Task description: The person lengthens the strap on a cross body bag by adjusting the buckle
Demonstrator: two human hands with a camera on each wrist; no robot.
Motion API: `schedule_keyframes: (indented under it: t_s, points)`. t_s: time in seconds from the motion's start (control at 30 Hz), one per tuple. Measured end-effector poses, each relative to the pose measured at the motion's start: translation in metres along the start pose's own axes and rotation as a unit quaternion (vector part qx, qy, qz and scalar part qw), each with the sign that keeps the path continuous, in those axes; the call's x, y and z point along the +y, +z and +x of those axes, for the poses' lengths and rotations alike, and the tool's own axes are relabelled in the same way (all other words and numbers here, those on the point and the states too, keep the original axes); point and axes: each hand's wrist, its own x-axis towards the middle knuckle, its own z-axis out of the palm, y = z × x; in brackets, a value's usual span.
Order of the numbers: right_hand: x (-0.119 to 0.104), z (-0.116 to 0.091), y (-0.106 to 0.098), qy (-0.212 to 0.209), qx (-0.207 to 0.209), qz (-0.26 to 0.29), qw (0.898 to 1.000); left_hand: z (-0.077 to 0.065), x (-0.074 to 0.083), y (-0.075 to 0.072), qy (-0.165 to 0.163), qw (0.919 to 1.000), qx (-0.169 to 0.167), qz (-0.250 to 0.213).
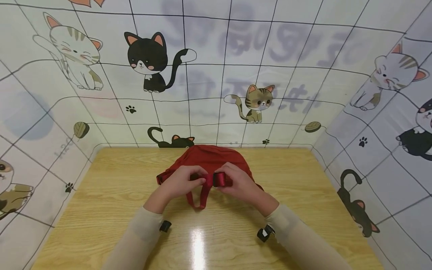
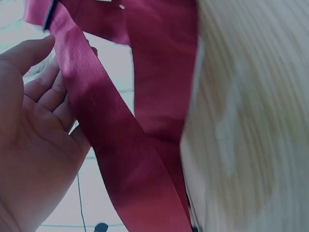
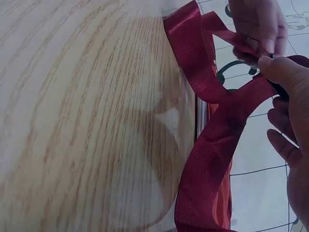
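A red fabric bag (image 1: pixel 216 155) lies on the wooden table, behind both hands. Its red strap (image 2: pixel 104 111) has a loop that hangs towards the table's front. A black buckle (image 1: pixel 215 179) sits on the strap between the hands. My left hand (image 1: pixel 183 182) pinches the strap close to the buckle, as the right wrist view shows. My right hand (image 1: pixel 239 183) grips the buckle and the folded strap around it, thumb (image 3: pixel 280 70) pressing on the near side. Some of the right fingertips are hidden behind the strap.
The wooden table (image 1: pixel 111 210) stands against a backdrop with cat drawings (image 1: pixel 148 56) on three sides. A second black buckle (image 1: pixel 159 179) shows at the bag's left corner. Each sleeve carries a small black wrist device (image 1: pixel 265 233).
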Motion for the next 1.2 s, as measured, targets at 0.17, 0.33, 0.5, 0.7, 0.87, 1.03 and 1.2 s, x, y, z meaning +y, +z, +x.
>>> schedule_keyframes:
  t_s: [0.17,0.33,0.5,0.7,0.87,1.03,1.2]
  points:
    - [0.001,-0.001,-0.001,-0.005,0.006,0.003,1.000,-0.006,-0.008,-0.006,-0.008,0.9999,0.001,0.007]
    - [0.002,-0.002,-0.001,-0.006,0.006,0.004,1.000,-0.007,-0.007,-0.005,-0.005,1.0000,-0.004,-0.006]
    - [0.001,-0.001,0.000,-0.005,0.005,0.003,1.000,-0.004,0.000,-0.001,-0.002,0.9997,-0.013,-0.020]
    - [0.001,0.001,0.002,0.007,0.000,0.004,1.000,0.000,0.006,0.004,0.003,0.9996,-0.020,-0.021]
    - [0.001,0.002,0.004,-0.002,0.004,0.001,1.000,0.005,0.009,0.009,0.013,0.9998,-0.014,-0.011]
    - [0.001,0.002,0.006,0.005,0.007,0.007,1.000,0.004,0.010,0.011,0.027,0.9996,-0.004,-0.001]
    - [0.000,0.000,0.005,0.031,0.007,0.020,0.999,0.003,0.013,0.016,0.016,0.9997,0.001,0.017]
